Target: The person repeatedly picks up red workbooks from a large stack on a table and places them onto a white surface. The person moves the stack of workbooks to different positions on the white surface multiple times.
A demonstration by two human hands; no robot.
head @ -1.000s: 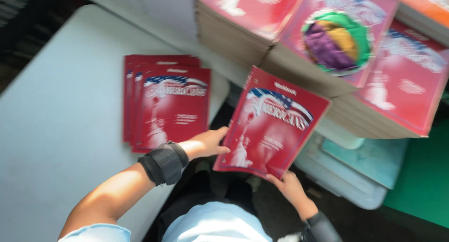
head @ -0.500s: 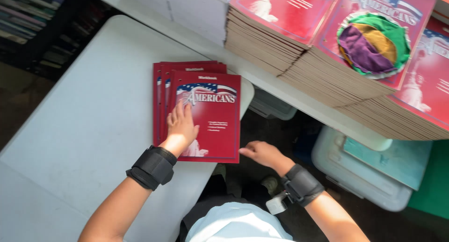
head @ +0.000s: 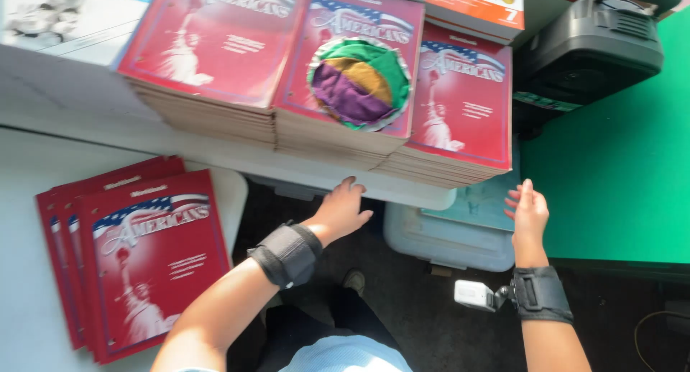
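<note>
While I watch from the head camera, entries as follows.
Left hand (head: pixel 341 210): empty, fingers loosely spread, tips at the shelf edge just below the middle stack of red workbooks (head: pixel 345 138).
Right hand (head: pixel 528 214): empty, fingers together, pointing up, under the right stack (head: pixel 460 120).
Bearing: middle stack lies straight ahead of my left fingertips; long axis runs away from me; left hand nearer.
Fanned red workbooks (head: pixel 144 260): on the white table (head: pixel 29 199), well left.

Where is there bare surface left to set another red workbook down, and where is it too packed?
Bare grey table shows left of and behind the fanned pile of red workbooks. The upper white shelf is crowded with three tall stacks of red workbooks; only its thin front lip is free. Left hand and right hand hang empty over the dark gap.
</note>
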